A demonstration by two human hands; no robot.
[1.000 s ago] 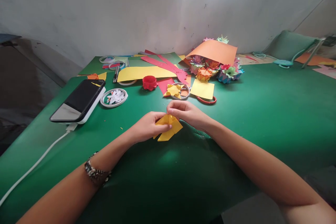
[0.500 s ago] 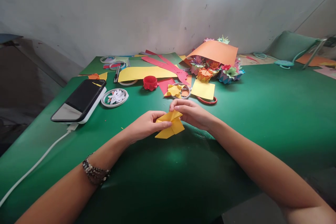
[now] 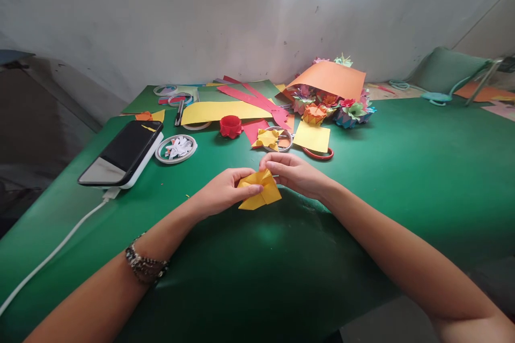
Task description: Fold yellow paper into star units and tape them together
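Note:
A yellow folded paper (image 3: 269,193) is held above the green table, close to its front. My left hand (image 3: 223,190) grips it from the left, the thumb pressed across its middle and the other fingers behind. My right hand (image 3: 292,171) pinches the paper's upper right corner between thumb and forefinger; a thin pale thing shows beside its lower fingers, too small to name. Beyond the hands lie a yellow paper square (image 3: 313,136), red-handled scissors (image 3: 319,155) partly under it, and a folded yellow paper piece (image 3: 269,139) on a tape roll (image 3: 286,142).
A phone on a white block (image 3: 120,155) with a white cable (image 3: 52,257) stands at the left. A tape ring (image 3: 191,156) holds white paper scraps. Behind are a red paper cup shape (image 3: 230,127), a yellow sheet (image 3: 225,111), paper flowers (image 3: 354,112) and an orange sheet (image 3: 330,79).
The upper right flap of the yellow folded paper, which stuck out before, now lies folded in at my right fingertips. Both hands have hardly moved.

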